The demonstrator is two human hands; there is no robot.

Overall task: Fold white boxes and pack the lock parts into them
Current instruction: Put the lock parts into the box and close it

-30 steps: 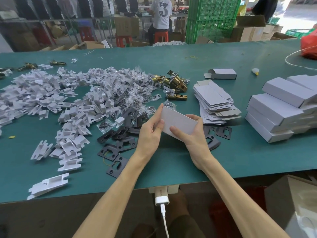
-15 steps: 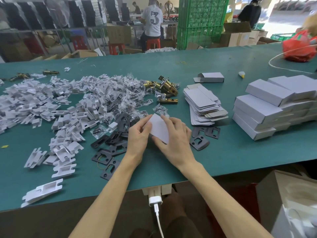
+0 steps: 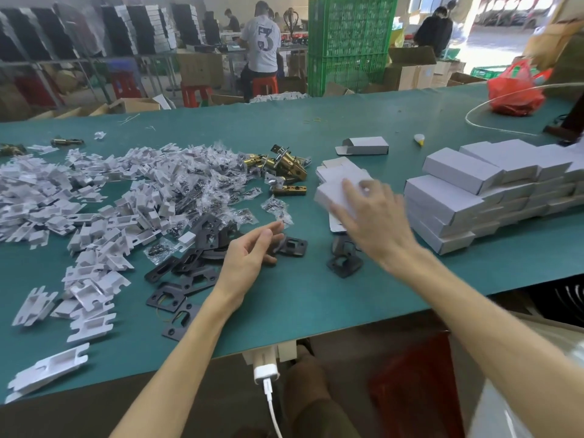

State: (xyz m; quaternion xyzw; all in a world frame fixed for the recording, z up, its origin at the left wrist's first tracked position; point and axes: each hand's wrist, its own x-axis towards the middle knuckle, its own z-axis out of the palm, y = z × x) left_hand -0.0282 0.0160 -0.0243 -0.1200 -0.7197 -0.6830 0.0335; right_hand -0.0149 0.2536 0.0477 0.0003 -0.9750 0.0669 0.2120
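White cardboard box blanks (image 3: 336,172) lie stacked under the spread right hand (image 3: 376,219); blur hides any grip. The left hand (image 3: 249,251) hangs loose and empty over black metal plates (image 3: 170,295). Folded white boxes (image 3: 455,200) are piled to the right, but heaps of parts wait unpacked to the left, so plenty remains.

A large 3 stands on the back of a seated person's white shirt (image 3: 263,42).
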